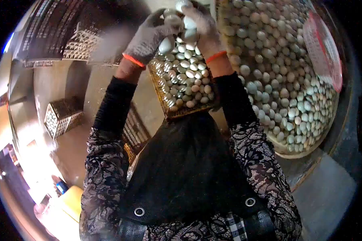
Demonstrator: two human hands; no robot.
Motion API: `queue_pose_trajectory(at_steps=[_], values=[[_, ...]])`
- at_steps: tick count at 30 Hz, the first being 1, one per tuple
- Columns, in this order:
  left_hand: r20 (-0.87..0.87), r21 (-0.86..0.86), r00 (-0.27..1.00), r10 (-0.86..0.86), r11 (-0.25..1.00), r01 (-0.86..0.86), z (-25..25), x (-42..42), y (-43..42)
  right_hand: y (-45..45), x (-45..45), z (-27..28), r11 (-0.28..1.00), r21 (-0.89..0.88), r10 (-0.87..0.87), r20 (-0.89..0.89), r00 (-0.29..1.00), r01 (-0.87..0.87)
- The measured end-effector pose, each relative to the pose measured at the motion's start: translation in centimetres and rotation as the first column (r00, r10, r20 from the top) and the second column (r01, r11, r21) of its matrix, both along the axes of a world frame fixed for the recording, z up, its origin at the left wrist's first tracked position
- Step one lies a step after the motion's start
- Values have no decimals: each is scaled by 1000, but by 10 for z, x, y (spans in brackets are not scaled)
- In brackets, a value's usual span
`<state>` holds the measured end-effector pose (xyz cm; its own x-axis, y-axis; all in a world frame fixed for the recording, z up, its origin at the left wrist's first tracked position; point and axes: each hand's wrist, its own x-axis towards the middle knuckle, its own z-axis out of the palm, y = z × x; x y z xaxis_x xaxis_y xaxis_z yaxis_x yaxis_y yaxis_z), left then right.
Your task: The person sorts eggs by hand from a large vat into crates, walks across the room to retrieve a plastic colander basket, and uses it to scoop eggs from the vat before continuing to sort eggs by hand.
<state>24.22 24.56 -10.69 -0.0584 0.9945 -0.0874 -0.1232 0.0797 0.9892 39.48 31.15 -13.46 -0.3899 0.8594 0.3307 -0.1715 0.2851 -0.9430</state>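
My left hand [149, 39], in a grey glove with an orange cuff, is closed around several pale eggs [167, 45] near the top of the view. Beside it, my right hand [205, 31], gloved the same way, has its fingers curled round more pale eggs [190, 23], one of them at the fingertips. The two hands are close together, and some of the eggs lie between them. Below them stands a yellowish crate [186, 114] filled with white, greenish and pinkish eggs. The fingers partly hide which egg belongs to which hand.
On the right, a large round tub [287, 156] is heaped with eggs, and a red-rimmed basket [321, 50] leans on them. Dark crates [44, 34] are stacked at upper left. Another crate [66, 120] stands on the floor at left. A dark crate [136, 128] is by my left arm.
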Motion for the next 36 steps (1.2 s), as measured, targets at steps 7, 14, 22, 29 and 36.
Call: queue_pose_trajectory(at_steps=[7, 14, 22, 29, 36], values=[[70, -377, 948, 310, 888, -263, -137, -25, -25, -6, -48, -127, 999, 32, 23, 260, 965, -32], [-171, -172, 934, 312, 924, -340, -277, -24, -7, -4, -43, -226, 999, 50, -25, 570, 821, -4], [-862, -122, 501, 72, 931, -345, -234, -17, 3, 8, -62, -219, 803, -522, -94, 365, 926, 288], [-898, -165, 432, 86, 844, -510, -250, -12, 5, 4, -45, -246, 777, 585, -456, 777, 434, -230], [-981, -57, 192, 38, 882, -467, -306, -23, 6, 19, -27, -231, 900, 378, -436, 745, 505, 219]])
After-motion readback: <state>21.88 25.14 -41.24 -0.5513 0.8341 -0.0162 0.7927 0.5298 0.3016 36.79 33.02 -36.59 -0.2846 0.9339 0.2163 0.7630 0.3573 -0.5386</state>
